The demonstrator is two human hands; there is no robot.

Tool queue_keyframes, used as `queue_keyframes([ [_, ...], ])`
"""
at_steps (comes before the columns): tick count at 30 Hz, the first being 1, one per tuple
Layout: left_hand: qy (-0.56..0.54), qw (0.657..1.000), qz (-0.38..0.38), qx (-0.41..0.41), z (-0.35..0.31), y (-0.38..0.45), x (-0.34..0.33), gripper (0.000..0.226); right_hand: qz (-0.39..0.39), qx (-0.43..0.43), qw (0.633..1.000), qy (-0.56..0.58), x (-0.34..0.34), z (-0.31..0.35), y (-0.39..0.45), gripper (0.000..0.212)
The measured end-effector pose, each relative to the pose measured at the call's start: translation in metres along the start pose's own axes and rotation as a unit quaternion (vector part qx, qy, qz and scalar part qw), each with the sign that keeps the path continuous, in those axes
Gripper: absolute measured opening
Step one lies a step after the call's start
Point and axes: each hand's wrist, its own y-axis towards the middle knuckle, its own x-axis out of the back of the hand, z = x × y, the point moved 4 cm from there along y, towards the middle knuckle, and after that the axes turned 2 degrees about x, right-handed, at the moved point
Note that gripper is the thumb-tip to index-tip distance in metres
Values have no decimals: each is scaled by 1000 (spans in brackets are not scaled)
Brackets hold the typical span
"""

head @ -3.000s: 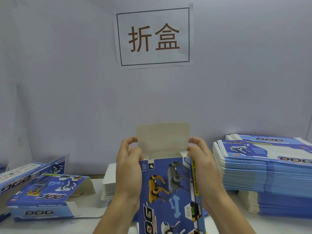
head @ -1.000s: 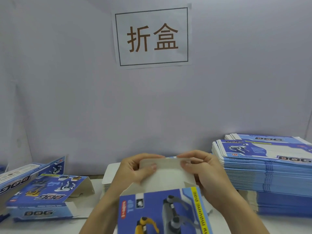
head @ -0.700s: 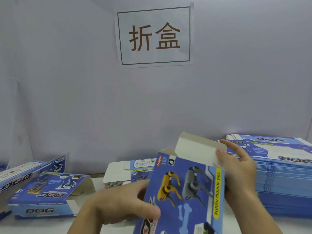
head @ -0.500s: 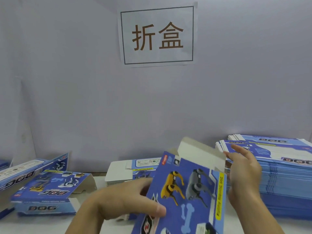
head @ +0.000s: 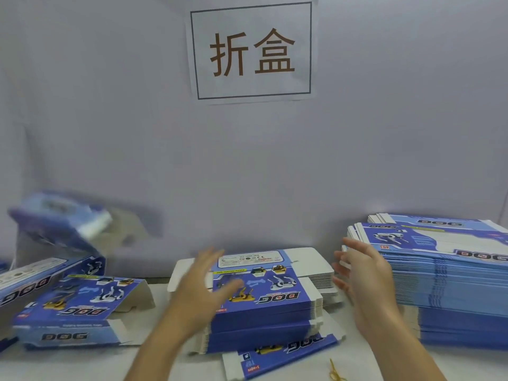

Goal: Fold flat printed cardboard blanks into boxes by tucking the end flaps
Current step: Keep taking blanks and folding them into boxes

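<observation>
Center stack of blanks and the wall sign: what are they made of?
Center stack of blanks: looks like thin paperboard, blue printed face with a slight sheen, plain whitish reverse and cut edges showing along the layered side. Wall sign: apparently plain matte white paper, printed brown characters inside a thin dark border.

A white paper sign [head: 251, 50] with brown characters hung on the grey wall [head: 384, 133]; a yellow rubber band [head: 336, 373] lay on the surface [head: 365, 361].
</observation>
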Motion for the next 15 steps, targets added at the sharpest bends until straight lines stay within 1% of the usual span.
queue_keyframes([
  [1, 71, 996, 50, 5, 5, -2, -16, 72, 4, -5, 1000, -1, 0, -1, 0, 29],
  [2, 140, 985, 97, 14, 9, -5, -30, 76, 8, -10, 1000, -1, -1, -2, 0, 28],
  [3, 194, 973, 124, 20, 13, -7, -40, 74, 13, -14, 1000, -2, -1, -3, 0, 27],
  [4, 221, 965, 136, 29, 15, -8, -44, 70, 18, -17, 1000, -7, -2, -4, 0, 27],
  [15, 210, 965, 150, 37, 6, -3, -35, 57, 82, -36, 990, -113, -12, -22, -5, 24],
])
